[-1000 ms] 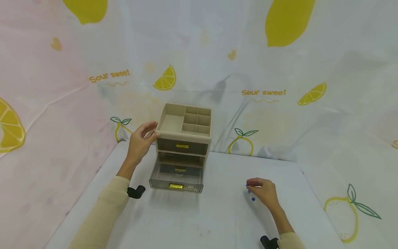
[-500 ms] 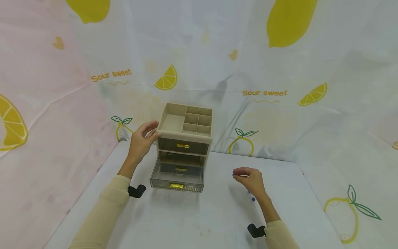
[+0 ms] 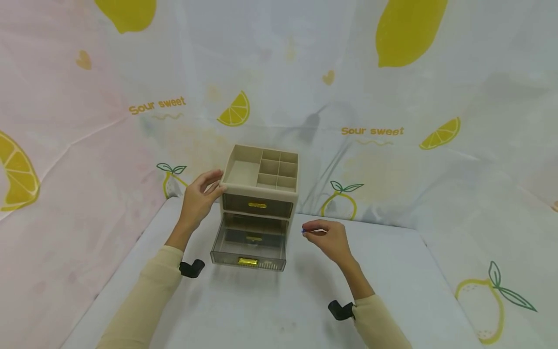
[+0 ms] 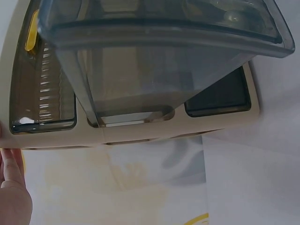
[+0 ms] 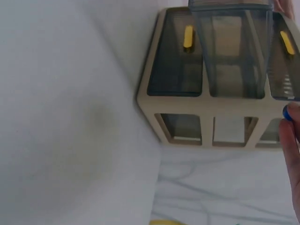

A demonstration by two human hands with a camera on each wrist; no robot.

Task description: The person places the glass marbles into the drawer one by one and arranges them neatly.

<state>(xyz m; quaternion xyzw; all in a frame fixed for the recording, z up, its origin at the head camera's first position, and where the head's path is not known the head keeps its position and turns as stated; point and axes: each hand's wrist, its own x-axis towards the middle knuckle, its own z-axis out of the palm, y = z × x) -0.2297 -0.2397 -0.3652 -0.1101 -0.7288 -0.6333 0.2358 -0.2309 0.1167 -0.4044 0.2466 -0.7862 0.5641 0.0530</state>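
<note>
A beige desktop drawer organizer (image 3: 259, 196) stands at the back of the white table, with a divided tray on top. Its middle see-through drawer (image 3: 248, 261) is pulled out, and nothing shows inside it. My left hand (image 3: 197, 201) rests at the organizer's upper left edge, thumb by the front corner and fingers along the side. Between thumb and fingertips, my right hand (image 3: 329, 240) pinches a small blue ball (image 5: 287, 113) in the air, just right of the organizer.
The drawer above, with a gold handle (image 3: 257, 205), is closed. A lemon-print cloth (image 3: 370, 160) hangs right behind the white table (image 3: 244, 315). Black wrist mounts (image 3: 192, 268) stick out from both sleeves.
My right hand has moved left and away from me, carrying the blue ball towards the organizer. Other blue balls seen earlier on the table are now hidden behind my right arm. My left hand stays put.
</note>
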